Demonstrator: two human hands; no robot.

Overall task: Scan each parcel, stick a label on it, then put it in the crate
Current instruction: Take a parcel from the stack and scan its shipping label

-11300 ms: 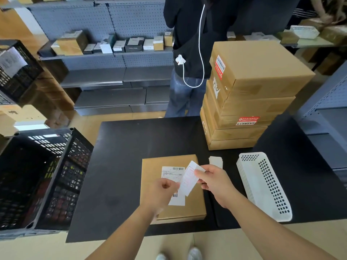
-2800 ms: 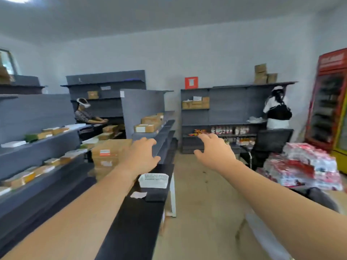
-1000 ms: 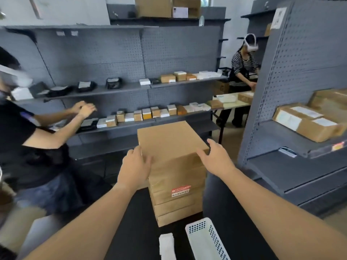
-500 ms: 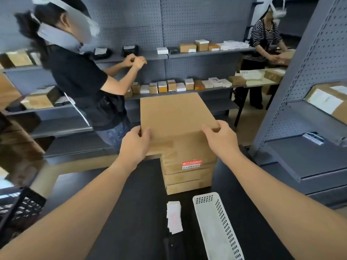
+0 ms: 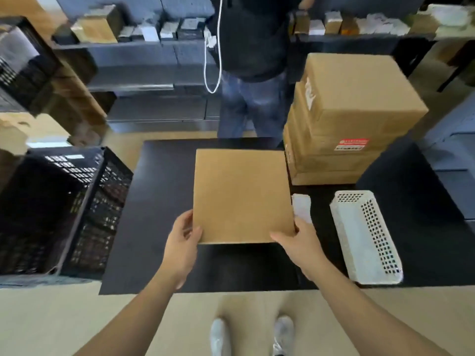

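A flat brown cardboard parcel (image 5: pixel 241 194) hovers over the middle of the black table (image 5: pixel 159 191), its top face plain. My left hand (image 5: pixel 181 242) grips its near left corner and my right hand (image 5: pixel 298 242) grips its near right corner. A stack of similar brown parcels (image 5: pixel 352 116) stands at the table's back right. White labels (image 5: pixel 301 206) lie on the table just right of the held parcel. A black mesh crate (image 5: pixel 84 209) stands left of the table. No scanner shows.
A white perforated basket (image 5: pixel 365 235) lies on the table's right side. A person in dark top and jeans (image 5: pixel 252 73) stands just behind the table. Grey shelves with small boxes (image 5: pixel 144 32) run along the back. My shoes (image 5: pixel 252 335) show below the table's near edge.
Both hands lifted the top parcel off the stack and brought it left and toward me, over the table's middle. My view has tipped down toward the table.
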